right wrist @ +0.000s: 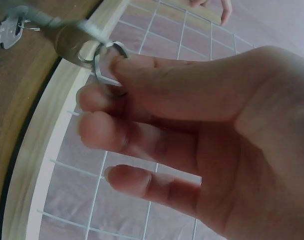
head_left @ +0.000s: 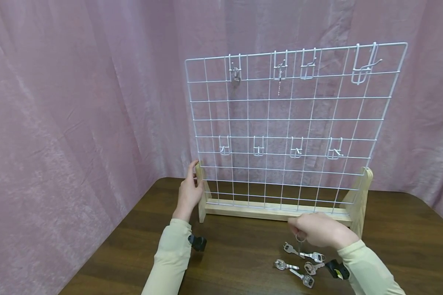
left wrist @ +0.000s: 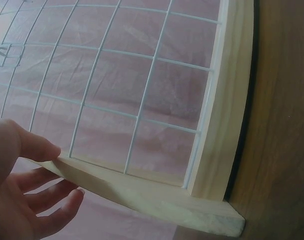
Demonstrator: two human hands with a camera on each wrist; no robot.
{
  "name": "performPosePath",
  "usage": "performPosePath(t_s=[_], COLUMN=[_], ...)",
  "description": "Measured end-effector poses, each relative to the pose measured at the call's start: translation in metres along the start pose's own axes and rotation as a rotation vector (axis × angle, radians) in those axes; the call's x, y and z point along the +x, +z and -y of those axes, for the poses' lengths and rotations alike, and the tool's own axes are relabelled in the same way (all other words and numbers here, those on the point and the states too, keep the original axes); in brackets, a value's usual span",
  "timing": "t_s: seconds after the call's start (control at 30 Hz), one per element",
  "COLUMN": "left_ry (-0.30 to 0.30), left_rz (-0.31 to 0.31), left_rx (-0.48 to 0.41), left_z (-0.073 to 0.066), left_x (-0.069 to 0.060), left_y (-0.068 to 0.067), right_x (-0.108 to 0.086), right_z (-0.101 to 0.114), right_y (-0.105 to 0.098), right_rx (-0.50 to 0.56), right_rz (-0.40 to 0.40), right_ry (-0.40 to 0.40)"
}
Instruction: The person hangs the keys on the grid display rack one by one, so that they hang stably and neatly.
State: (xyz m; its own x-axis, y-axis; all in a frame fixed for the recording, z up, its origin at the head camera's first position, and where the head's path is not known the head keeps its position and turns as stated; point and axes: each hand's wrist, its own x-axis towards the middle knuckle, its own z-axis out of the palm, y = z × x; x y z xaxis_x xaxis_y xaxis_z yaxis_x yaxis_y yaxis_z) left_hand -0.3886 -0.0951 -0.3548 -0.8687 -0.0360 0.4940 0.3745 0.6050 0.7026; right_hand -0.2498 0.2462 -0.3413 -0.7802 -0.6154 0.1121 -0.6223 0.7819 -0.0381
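My left hand (head_left: 189,193) grips the left wooden side support (head_left: 202,192) of a white wire grid rack (head_left: 269,119). In the left wrist view the thumb lies on one face of that wood and the fingers behind it. Low in front of the rack's right half, my right hand (head_left: 322,230) pinches a metal key ring (right wrist: 96,67) between thumb and finger. A key (right wrist: 74,44) hangs from the ring, blurred in the right wrist view. Below that hand several silver keys (head_left: 304,280) lie loose on the brown table (head_left: 240,262).
White hooks hang on the grid in two rows. A key (head_left: 236,76) hangs on the upper-left hook, and another key (head_left: 279,84) on the upper hook to its right. The lower hooks (head_left: 259,150) look bare. Pink curtains (head_left: 96,102) surround the table.
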Motion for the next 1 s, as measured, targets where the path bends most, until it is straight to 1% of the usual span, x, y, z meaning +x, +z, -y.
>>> performPosePath(t_s=[0.23, 0.4, 0.5, 0.63, 0.77, 0.9, 1.0], left_ry=[-0.001, -0.002, -0.004, -0.006, 0.001, 0.011, 0.011], left_rz=[0.0, -0.003, 0.0, -0.001, -0.006, -0.002, 0.003], left_rx=[-0.004, -0.008, -0.006, -0.003, 0.002, 0.005, 0.006], left_z=[-0.001, -0.002, -0.002, -0.001, 0.001, 0.002, 0.002], left_x=[-0.001, -0.001, -0.002, -0.002, -0.001, 0.0, 0.001], left_y=[0.0, -0.001, -0.001, 0.0, 0.0, 0.001, 0.001], right_x=[0.002, 0.003, 0.003, 0.002, 0.002, 0.002, 0.002], right_z=[-0.003, -0.003, -0.002, -0.001, -0.001, -0.001, -0.002], right_y=[-0.002, -0.005, -0.008, -0.014, -0.018, -0.021, -0.023], right_rx=[0.01, 0.01, -0.002, -0.057, -0.098, -0.115, -0.112], right_rz=[-0.034, -0.078, -0.111, -0.201, -0.315, -0.418, -0.469], right_ry=[-0.043, -0.066, -0.065, -0.053, -0.036, -0.015, 0.007])
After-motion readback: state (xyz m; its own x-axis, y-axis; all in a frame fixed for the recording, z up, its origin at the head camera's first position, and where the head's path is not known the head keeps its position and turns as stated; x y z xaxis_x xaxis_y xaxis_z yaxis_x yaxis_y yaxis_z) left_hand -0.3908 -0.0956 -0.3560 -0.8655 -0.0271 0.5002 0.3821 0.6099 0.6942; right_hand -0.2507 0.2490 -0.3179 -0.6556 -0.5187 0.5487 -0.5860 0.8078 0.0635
